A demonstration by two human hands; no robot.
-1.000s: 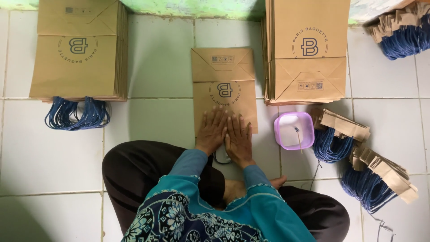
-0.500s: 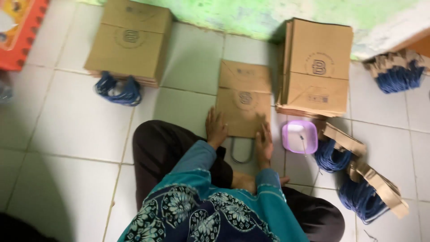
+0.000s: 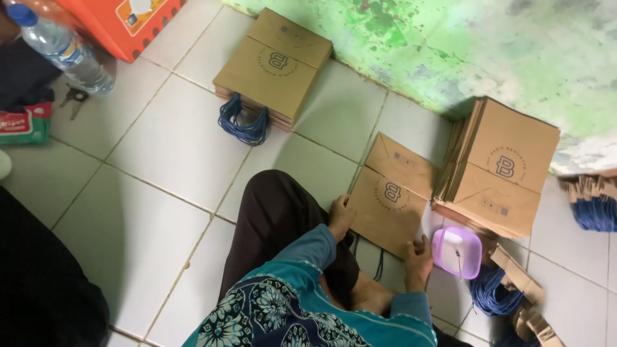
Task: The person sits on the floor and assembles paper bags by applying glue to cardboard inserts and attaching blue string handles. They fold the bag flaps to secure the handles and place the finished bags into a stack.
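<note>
A flat brown paper bag (image 3: 391,193) lies on the white tiled floor in front of my crossed legs. My left hand (image 3: 340,217) grips its near left corner. My right hand (image 3: 418,256) holds its near right corner, close to a small purple tub (image 3: 456,251). A dark blue cord handle (image 3: 379,260) shows below the bag's near edge, between my hands.
A stack of finished bags (image 3: 275,64) with blue handles lies far left. A taller stack (image 3: 501,168) leans by the green wall at right. Card strips with blue cords (image 3: 508,292) lie near right. A water bottle (image 3: 61,48), keys and an orange box sit upper left.
The view has swung left and tilted. My hands moved from the middle of the bag out to its two near corners.
</note>
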